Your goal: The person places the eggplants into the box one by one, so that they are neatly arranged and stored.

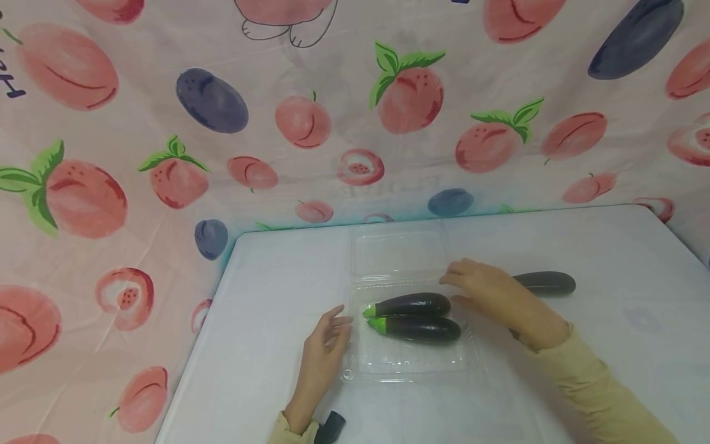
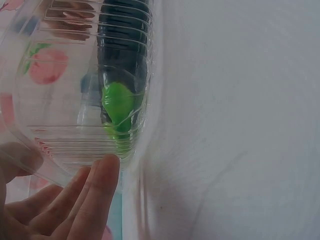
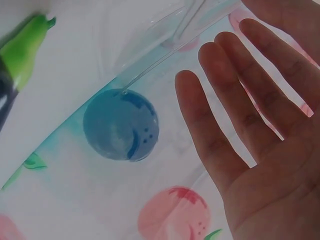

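A clear plastic container point(image 1: 410, 364) lies with its lid point(image 1: 399, 253) folded back. Two dark eggplants sit side by side in it: the far eggplant point(image 1: 415, 304) and the near eggplant point(image 1: 424, 329), green stem ends to the left. My left hand point(image 1: 320, 345) is at the container's left side; in the left wrist view its extended fingertips point(image 2: 107, 170) lie right at the ribbed wall. My right hand point(image 1: 488, 293) is over the container's far right corner, holding nothing; its fingers point(image 3: 220, 95) are spread and nearly straight in the right wrist view.
A third eggplant point(image 1: 549, 282) lies on the white table point(image 1: 627, 345), partly hidden behind the right forearm; its green stem end point(image 3: 25, 50) shows in the right wrist view. Fruit-printed cloth point(image 1: 310, 61) hangs behind the table. A black band point(image 1: 331, 427) is at the left cuff.
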`<state>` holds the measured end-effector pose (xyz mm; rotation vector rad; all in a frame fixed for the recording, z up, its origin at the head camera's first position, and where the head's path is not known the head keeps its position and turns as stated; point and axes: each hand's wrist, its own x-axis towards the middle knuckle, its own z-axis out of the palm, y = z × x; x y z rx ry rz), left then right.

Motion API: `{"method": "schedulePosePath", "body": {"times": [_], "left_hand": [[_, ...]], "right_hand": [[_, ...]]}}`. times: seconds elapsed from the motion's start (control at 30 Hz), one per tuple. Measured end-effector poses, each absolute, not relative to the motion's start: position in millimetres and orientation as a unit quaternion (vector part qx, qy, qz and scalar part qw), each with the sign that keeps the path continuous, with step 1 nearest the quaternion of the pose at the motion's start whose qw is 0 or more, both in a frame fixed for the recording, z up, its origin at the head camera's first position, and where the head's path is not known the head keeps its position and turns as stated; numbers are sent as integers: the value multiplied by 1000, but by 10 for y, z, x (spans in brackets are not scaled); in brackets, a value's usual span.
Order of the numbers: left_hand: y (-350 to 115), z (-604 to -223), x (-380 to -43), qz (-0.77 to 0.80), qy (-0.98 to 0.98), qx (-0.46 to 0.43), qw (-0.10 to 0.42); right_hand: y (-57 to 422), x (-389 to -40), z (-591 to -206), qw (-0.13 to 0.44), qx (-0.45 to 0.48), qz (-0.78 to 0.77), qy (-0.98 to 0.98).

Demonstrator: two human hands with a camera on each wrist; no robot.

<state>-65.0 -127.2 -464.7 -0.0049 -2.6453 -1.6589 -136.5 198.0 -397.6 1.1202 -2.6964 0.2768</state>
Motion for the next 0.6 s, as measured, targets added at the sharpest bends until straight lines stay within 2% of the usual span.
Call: {"method": "schedulePosePath", "body": {"times": [0.6], "left_hand": [[-1279, -4673, -661, -527, -850, 0, 12]], "right_hand": [[2179, -1367, -3977, 101, 343, 83, -930]]}}
